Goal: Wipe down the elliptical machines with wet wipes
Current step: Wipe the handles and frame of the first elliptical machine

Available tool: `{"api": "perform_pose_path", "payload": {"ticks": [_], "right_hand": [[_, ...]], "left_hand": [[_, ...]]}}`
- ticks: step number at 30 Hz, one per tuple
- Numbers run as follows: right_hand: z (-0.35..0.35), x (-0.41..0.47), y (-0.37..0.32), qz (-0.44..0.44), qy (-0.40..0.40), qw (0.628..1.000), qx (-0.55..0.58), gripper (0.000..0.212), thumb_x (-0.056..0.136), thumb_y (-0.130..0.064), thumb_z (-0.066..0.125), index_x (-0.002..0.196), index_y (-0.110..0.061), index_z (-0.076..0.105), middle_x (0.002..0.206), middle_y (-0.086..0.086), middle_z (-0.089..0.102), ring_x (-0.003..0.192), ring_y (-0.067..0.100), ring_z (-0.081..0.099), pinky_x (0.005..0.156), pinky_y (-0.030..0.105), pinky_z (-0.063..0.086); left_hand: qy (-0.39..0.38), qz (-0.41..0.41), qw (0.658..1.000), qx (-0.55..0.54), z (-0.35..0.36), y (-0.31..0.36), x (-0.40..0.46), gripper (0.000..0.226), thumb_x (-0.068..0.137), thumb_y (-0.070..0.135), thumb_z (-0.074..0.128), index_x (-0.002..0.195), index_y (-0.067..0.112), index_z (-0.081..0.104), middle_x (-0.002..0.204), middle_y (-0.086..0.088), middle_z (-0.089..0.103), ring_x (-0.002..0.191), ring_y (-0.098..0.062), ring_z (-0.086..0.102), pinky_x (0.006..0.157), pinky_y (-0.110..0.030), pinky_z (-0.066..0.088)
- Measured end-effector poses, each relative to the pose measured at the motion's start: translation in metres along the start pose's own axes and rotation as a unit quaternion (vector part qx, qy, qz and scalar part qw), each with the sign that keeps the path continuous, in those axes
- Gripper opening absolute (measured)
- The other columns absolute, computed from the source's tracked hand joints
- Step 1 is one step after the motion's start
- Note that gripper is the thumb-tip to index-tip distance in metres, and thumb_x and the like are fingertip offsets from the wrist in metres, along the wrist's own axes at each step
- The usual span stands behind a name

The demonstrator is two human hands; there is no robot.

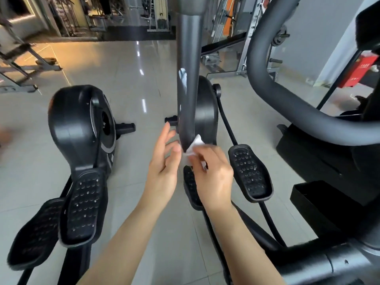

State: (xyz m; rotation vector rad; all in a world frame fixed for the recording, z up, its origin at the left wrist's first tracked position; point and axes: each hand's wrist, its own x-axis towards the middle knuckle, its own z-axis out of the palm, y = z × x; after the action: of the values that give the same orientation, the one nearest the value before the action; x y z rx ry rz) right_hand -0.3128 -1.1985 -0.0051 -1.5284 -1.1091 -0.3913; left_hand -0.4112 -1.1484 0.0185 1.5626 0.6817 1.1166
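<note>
My right hand (213,177) pinches a crumpled white wet wipe (194,146) in curled fingers (200,159), pressing it against the lower end of the grey upright post (188,83) of the elliptical in front of me. My left hand (162,171) hovers just beside the post, fingers (167,132) loosely spread, holding nothing. A black foot pedal (250,171) sits to the right, and a second elliptical (80,128) stands on the tiled floor (131,83) to my left.

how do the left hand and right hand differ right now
The right hand pinches a white wet wipe against the grey upright post; the left hand holds nothing. The right hand's fingers are curled round the wipe, while the left hand's fingers are straight and spread beside the post. Both are bare and raised at the post's lower end.
</note>
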Motion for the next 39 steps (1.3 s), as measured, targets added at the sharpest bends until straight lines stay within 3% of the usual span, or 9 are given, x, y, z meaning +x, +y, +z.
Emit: {"api": "perform_pose_path", "payload": {"ticks": [4,8,15,19,23,29,32,35,39], "right_hand": [[0.014,0.018,-0.023,0.032,0.042,0.998,0.034,0.002,0.086,-0.008,0.072,0.084,-0.01,0.071,0.091,0.0,0.064,0.073,0.014,0.06,0.062,0.017,0.045],[-0.006,-0.029,0.008,0.079,-0.038,0.996,-0.035,0.011,0.081,-0.005,0.073,0.08,-0.014,0.067,0.087,-0.007,0.062,0.072,0.014,0.059,0.059,0.023,0.047],[-0.064,-0.077,0.033,0.173,-0.091,0.969,-0.152,0.025,0.068,0.002,0.084,0.073,-0.016,0.068,0.08,-0.009,0.064,0.065,0.01,0.058,0.056,0.023,0.049],[-0.016,-0.024,0.001,0.173,-0.035,0.984,-0.027,0.006,0.079,-0.012,0.075,0.079,-0.01,0.069,0.078,-0.001,0.069,0.068,0.012,0.06,0.064,0.019,0.047],[0.007,0.02,-0.029,0.135,0.027,0.988,0.069,0.003,0.084,-0.006,0.072,0.082,-0.007,0.071,0.086,0.0,0.07,0.072,0.011,0.061,0.068,0.019,0.048],[-0.045,-0.039,0.031,0.209,-0.135,0.964,-0.09,0.01,0.077,-0.007,0.077,0.072,-0.01,0.07,0.072,-0.001,0.067,0.062,0.013,0.061,0.059,0.037,0.053],[-0.077,-0.053,0.041,0.244,-0.188,0.938,-0.159,0.014,0.074,-0.003,0.077,0.064,-0.01,0.069,0.063,-0.002,0.064,0.065,0.013,0.057,0.054,0.03,0.047],[-0.054,-0.035,0.025,0.224,-0.15,0.956,-0.113,0.013,0.073,-0.001,0.078,0.068,-0.008,0.069,0.066,-0.003,0.064,0.068,0.005,0.057,0.054,0.014,0.044],[0.001,0.02,-0.026,0.154,0.008,0.987,0.044,0.009,0.078,-0.009,0.076,0.076,-0.008,0.068,0.081,0.002,0.068,0.07,0.01,0.059,0.063,0.016,0.045]], "left_hand": [[-0.05,0.036,0.998,0.025,-0.01,0.006,0.011,0.049,0.097,0.035,0.043,0.144,0.021,0.045,0.141,0.009,0.052,0.133,0.0,0.045,0.111,-0.022,0.035],[-0.099,0.047,0.992,0.059,-0.013,0.0,0.005,0.053,0.098,0.042,0.043,0.148,0.027,0.036,0.146,0.018,0.043,0.135,0.005,0.04,0.11,-0.016,0.032],[-0.123,0.082,0.987,0.069,-0.017,-0.012,-0.004,0.048,0.095,0.047,0.04,0.142,0.04,0.031,0.15,0.028,0.029,0.145,-0.008,0.031,0.12,-0.046,0.027],[-0.13,0.069,0.989,0.02,-0.017,-0.011,-0.005,0.048,0.093,0.046,0.042,0.14,0.041,0.032,0.152,0.024,0.032,0.143,-0.004,0.032,0.118,-0.029,0.028],[-0.138,0.043,0.989,-0.032,-0.023,-0.008,-0.004,0.052,0.092,0.047,0.043,0.142,0.041,0.031,0.15,0.026,0.038,0.14,0.0,0.037,0.111,-0.015,0.031],[-0.141,0.068,0.987,-0.039,-0.02,-0.012,-0.003,0.048,0.098,0.038,0.035,0.145,0.035,0.026,0.155,0.008,0.036,0.141,-0.008,0.038,0.112,-0.018,0.03],[-0.139,0.068,0.987,-0.041,-0.018,-0.014,-0.001,0.047,0.099,0.036,0.035,0.145,0.033,0.028,0.155,0.007,0.037,0.141,-0.01,0.039,0.113,-0.02,0.03],[-0.131,0.073,0.988,-0.044,-0.017,-0.014,-0.001,0.046,0.099,0.035,0.035,0.145,0.031,0.03,0.156,0.001,0.037,0.141,-0.01,0.039,0.112,-0.017,0.031],[-0.128,0.068,0.989,-0.034,-0.024,-0.012,0.002,0.044,0.097,0.041,0.035,0.141,0.039,0.032,0.151,0.018,0.041,0.139,-0.008,0.042,0.109,-0.015,0.032]]}}
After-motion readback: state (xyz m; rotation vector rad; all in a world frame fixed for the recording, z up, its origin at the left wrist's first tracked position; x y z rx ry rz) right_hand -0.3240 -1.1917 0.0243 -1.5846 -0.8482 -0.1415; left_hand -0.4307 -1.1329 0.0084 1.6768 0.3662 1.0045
